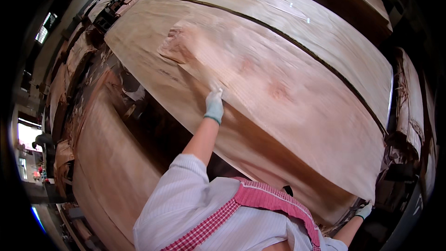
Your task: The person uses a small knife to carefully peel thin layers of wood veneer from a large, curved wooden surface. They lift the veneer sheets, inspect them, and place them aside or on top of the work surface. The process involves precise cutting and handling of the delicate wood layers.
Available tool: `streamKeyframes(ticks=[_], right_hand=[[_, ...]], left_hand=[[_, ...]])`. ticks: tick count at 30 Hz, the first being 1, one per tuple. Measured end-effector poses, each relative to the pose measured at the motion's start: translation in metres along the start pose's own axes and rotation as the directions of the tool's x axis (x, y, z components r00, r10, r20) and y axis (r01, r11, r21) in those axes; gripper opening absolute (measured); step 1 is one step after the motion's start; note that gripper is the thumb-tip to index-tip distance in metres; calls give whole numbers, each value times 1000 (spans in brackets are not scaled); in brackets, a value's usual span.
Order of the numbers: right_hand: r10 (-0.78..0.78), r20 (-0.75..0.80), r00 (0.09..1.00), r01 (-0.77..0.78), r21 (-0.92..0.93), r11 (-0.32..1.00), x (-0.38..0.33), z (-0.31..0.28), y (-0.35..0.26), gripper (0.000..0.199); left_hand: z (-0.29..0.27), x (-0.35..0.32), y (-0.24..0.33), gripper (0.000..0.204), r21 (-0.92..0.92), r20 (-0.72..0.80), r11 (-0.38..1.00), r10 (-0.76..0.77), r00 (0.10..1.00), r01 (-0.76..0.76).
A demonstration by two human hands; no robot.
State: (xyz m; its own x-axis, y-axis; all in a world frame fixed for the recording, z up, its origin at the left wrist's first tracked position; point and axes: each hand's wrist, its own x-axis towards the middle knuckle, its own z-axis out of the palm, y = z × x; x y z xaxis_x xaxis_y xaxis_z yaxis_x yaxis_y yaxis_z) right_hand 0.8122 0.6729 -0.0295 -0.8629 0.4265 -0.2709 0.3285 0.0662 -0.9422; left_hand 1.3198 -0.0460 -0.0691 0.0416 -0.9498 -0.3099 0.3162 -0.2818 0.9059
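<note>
A thin, pinkish-tan wood veneer sheet (278, 88) is lifted along its near edge, with a dark shadow under it. My left hand (214, 106), in a white glove with a green cuff, is closed on that edge near the middle. At the sheet's lower right corner my right hand (364, 210), gloved alike, grips the edge; its fingers are partly hidden. The sheet's far left end is crumpled and blurred. Beneath lies a broad veneer surface (134, 28).
Beyond a dark gap lies another veneer panel (344, 46) with small white tape bits. A second veneer stack (109, 158) stands at my left, across a dark opening. Bundled veneer (409, 97) is at the right, and torn scraps (93, 79) lie at the far left.
</note>
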Motion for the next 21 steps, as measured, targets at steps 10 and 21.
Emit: streamKeyframes(ticks=[10, 21], right_hand=[[86, 196, 977, -63, -124, 990, -15, 21, 28, 19], [5, 100, 995, 18, -236, 972, 14, 5, 63, 17]], left_hand=[[5, 41, 20, 9, 348, 13, 900, 276, 961, -263], [4, 28, 21, 22, 786, -43, 559, 476, 878, -264]])
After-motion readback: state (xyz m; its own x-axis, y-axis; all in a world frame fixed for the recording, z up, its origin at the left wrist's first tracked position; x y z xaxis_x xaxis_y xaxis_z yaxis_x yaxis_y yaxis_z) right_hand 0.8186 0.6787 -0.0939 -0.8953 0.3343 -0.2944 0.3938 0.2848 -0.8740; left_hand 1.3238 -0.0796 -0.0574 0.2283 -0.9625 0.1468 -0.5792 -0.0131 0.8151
